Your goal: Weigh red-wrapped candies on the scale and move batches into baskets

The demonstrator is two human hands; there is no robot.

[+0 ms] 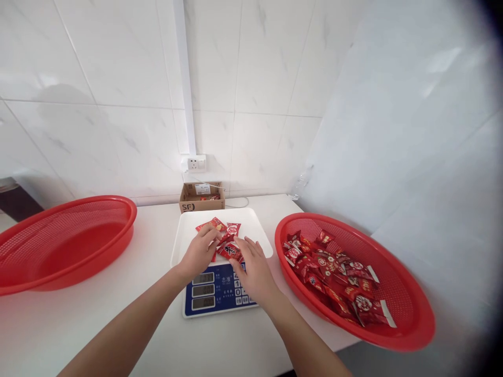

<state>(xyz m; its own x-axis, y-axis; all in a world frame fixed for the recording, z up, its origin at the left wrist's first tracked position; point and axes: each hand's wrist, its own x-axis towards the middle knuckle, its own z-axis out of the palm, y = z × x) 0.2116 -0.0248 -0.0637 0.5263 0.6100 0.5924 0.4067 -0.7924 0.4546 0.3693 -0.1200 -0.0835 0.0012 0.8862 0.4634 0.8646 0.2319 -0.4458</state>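
Note:
A digital scale [220,293] with a blue keypad stands mid-table, carrying a white tray [186,233]. Several red snack packets [227,230] lie on the tray. My left hand [199,251] rests at the tray's front edge with curled fingers touching the packets. My right hand [254,267] lies over the scale's front with its fingers stretched toward a red packet [230,251]. Whether either hand grips a packet is not clear.
A red mesh basket [408,324] at the right holds many red packets. Another red mesh basket [66,246] at the left shows nothing inside. A small cardboard box [202,198] sits against the tiled wall under a wall socket [195,163].

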